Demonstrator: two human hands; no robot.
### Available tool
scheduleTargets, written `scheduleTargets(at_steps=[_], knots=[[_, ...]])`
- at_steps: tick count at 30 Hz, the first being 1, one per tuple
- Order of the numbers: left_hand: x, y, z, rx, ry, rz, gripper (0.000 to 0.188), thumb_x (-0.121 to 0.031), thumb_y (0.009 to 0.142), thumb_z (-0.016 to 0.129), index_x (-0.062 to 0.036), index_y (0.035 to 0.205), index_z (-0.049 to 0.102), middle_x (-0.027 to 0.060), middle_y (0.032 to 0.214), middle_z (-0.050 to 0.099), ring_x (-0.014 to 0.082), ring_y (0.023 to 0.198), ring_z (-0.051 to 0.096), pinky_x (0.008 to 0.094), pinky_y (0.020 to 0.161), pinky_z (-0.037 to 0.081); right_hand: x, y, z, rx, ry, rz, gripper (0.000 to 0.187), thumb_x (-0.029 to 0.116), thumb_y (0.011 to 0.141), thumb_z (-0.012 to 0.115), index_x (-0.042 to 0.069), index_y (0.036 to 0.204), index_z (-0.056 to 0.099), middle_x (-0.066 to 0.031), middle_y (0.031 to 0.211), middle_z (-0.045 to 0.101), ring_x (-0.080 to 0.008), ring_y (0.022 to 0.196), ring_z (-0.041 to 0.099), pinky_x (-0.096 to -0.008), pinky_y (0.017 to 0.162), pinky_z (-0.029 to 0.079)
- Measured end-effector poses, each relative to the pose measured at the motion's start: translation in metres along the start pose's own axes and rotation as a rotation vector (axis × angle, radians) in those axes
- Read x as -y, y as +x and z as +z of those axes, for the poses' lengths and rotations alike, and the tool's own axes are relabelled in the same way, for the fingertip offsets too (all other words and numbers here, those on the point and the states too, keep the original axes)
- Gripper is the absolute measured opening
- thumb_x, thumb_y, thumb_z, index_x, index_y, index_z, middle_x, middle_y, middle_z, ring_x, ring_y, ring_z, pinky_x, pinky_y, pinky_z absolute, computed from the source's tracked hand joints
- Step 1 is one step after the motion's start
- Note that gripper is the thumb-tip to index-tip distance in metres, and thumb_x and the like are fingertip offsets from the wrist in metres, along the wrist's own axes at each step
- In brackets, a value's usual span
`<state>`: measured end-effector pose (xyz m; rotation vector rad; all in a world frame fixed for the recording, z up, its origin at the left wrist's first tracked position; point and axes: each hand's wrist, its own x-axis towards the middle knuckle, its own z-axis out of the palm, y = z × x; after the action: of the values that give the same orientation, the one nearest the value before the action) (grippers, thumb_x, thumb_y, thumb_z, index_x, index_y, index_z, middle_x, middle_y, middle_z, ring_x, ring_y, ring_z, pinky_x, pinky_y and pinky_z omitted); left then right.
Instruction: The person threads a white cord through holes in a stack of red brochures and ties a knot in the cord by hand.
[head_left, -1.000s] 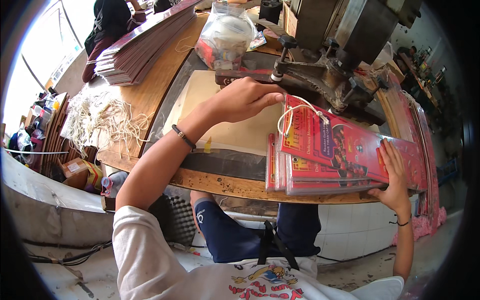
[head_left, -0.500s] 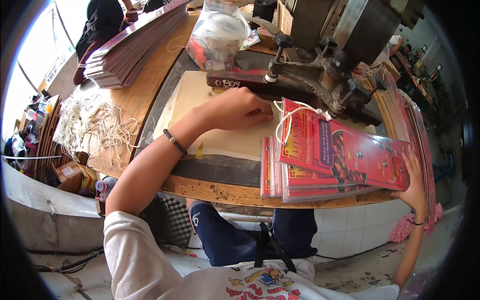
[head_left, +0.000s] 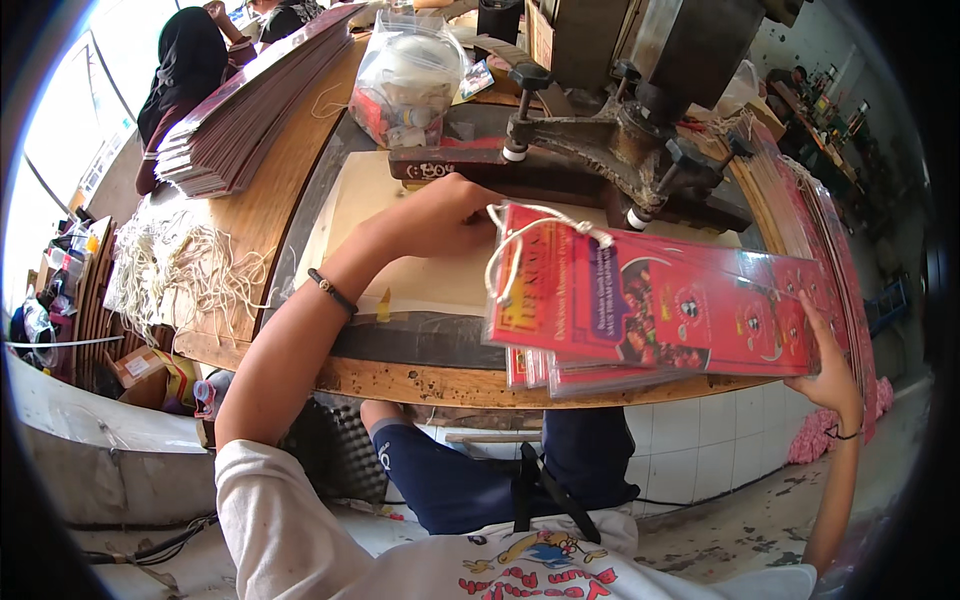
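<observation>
A long red printed card [head_left: 650,300] in a clear plastic cover lies tilted over a stack of similar cards [head_left: 610,378] at the table's front edge. A white cord [head_left: 545,222] is looped through its left end. My right hand [head_left: 828,375] grips the card's right end, thumb along its edge. Close to the corded end, my left hand [head_left: 455,215] is curled over a pale board [head_left: 350,225]. Its fingertips are hidden, so whatever they hold, if anything, does not show.
Beyond my hands stands a heavy metal press [head_left: 640,140] with a dark bar [head_left: 570,180] below. White cords [head_left: 185,260] and a tall stack of sheets [head_left: 250,110] are left; a filled plastic bag [head_left: 405,85] is behind. A person [head_left: 185,75] sits far left.
The red card has shifted left and nearer to me over the stack, its right end still in my right hand. My left hand stays curled near its corded end.
</observation>
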<state>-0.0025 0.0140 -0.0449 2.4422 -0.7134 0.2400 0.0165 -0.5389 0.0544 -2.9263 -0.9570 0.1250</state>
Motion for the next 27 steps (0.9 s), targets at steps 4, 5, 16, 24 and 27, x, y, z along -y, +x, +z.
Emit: scheduleTargets(at_steps=[4, 5, 16, 24, 27], knots=[[0.001, -0.002, 0.0, -0.04, -0.009, 0.043, 0.022, -0.005, 0.075, 0.063, -0.0006, 0.096, 0.068, 0.0231, 0.08, 0.066, 0.0407, 0.078, 0.063, 0.0448, 0.07, 0.051, 0.007, -0.012, -0.003, 0.036, 0.009, 0.022, 0.104, 0.016, 0.065, 0.082, 0.011, 0.152, 0.026, -0.0125, 0.159, 0.021, -0.0332, 0.146, 0.02, -0.0454, 0.119, 0.019], [0.002, -0.003, 0.0, -0.041, 0.026, 0.048, 0.021, -0.005, 0.076, 0.062, -0.0007, 0.096, 0.068, 0.0232, 0.08, 0.066, 0.0408, 0.079, 0.063, 0.0451, 0.07, 0.051, 0.011, -0.013, 0.001, 0.057, -0.056, 0.05, 0.101, 0.016, 0.067, 0.08, 0.011, 0.152, 0.026, -0.0124, 0.158, 0.023, -0.0332, 0.146, 0.022, -0.0451, 0.119, 0.019], [-0.004, 0.001, 0.012, -0.044, 0.063, 0.259, 0.021, -0.003, 0.076, 0.066, -0.0026, 0.097, 0.067, 0.017, 0.105, 0.06, 0.0367, 0.098, 0.059, 0.0438, 0.085, 0.049, -0.042, -0.047, 0.032, -0.231, -0.212, 0.035, 0.051, 0.035, 0.101, 0.039, 0.007, 0.143, 0.045, -0.0133, 0.148, 0.044, -0.0335, 0.139, 0.037, -0.0444, 0.115, 0.026], [-0.016, -0.005, 0.013, 0.044, 0.061, 0.192, 0.031, -0.017, 0.09, 0.059, 0.0027, 0.114, 0.06, 0.0216, 0.123, 0.055, 0.0378, 0.115, 0.053, 0.0433, 0.101, 0.042, -0.097, -0.089, 0.002, -0.518, -0.195, 0.058, 0.053, 0.037, 0.101, 0.042, 0.006, 0.144, 0.043, -0.0112, 0.149, 0.042, -0.0291, 0.139, 0.037, -0.0429, 0.115, 0.029], [-0.004, -0.007, 0.023, 0.057, 0.185, 0.233, 0.035, -0.021, 0.095, 0.052, 0.003, 0.12, 0.055, 0.0243, 0.141, 0.045, 0.0387, 0.131, 0.043, 0.0449, 0.11, 0.034, -0.118, -0.101, -0.012, -0.625, -0.105, 0.03, 0.053, 0.036, 0.103, 0.039, 0.006, 0.147, 0.039, -0.0092, 0.152, 0.039, -0.0261, 0.14, 0.035, -0.0413, 0.116, 0.025]])
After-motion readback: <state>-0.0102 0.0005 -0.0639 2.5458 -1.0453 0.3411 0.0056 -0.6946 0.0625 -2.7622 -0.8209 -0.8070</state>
